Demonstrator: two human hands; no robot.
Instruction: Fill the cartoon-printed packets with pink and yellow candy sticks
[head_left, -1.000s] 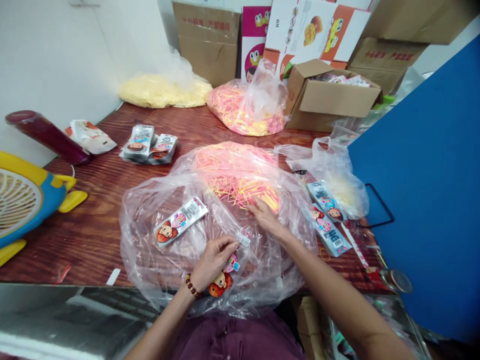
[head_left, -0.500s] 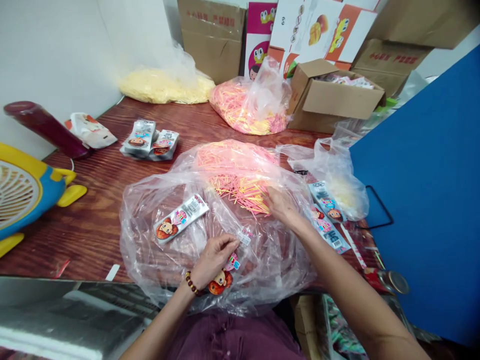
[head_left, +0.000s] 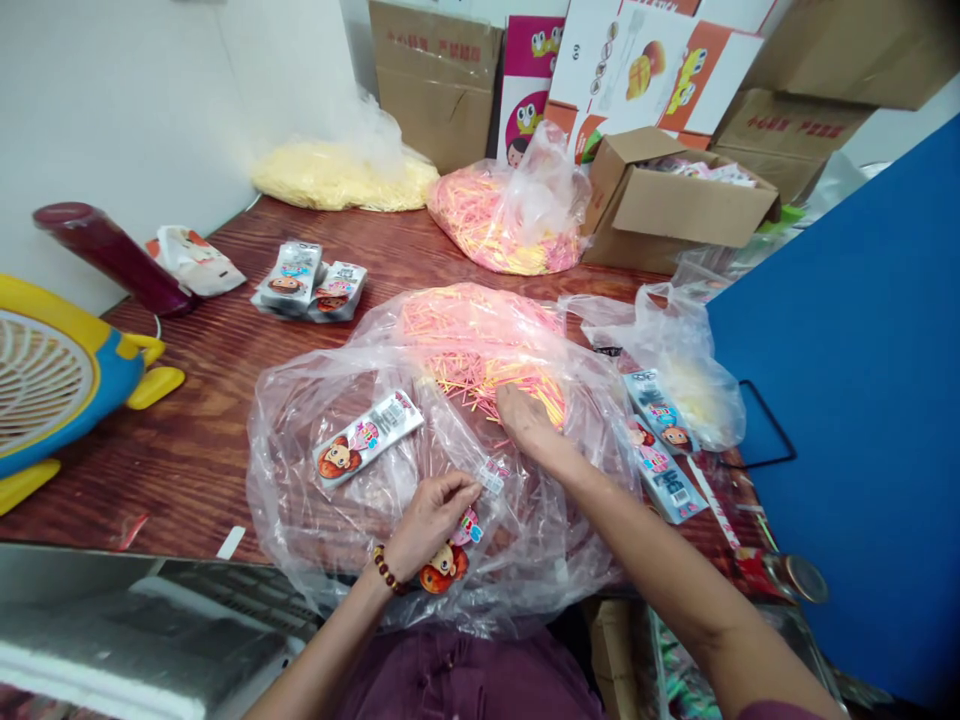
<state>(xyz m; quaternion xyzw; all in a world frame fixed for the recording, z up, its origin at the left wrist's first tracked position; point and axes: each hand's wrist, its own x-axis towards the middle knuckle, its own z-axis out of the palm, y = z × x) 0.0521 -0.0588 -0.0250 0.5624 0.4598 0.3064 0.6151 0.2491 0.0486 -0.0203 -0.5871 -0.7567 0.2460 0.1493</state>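
Observation:
My left hand point(head_left: 429, 520) is closed on a small cartoon-printed packet point(head_left: 457, 545), holding its clear top end near the table's front edge. My right hand point(head_left: 529, 425) rests on a heap of thin pink and yellow sticks point(head_left: 487, 375); its fingers curl down into the sticks and their tips are hidden. The sticks lie on a big clear plastic bag point(head_left: 315, 500) spread over the brown table point(head_left: 195, 440). A second printed packet point(head_left: 367, 437) lies on the bag to the left of my hands.
More printed packets lie at right point(head_left: 660, 440) and far left point(head_left: 311, 285). Bags of yellow point(head_left: 337, 175) and pink sticks point(head_left: 499, 215) and an open cardboard box point(head_left: 675, 200) stand at the back. A yellow-blue fan point(head_left: 52, 375) is at left, a blue panel point(head_left: 855, 350) at right.
My right hand reached further right into the stick heap, then drew back left toward me. My left hand kept still on its packet.

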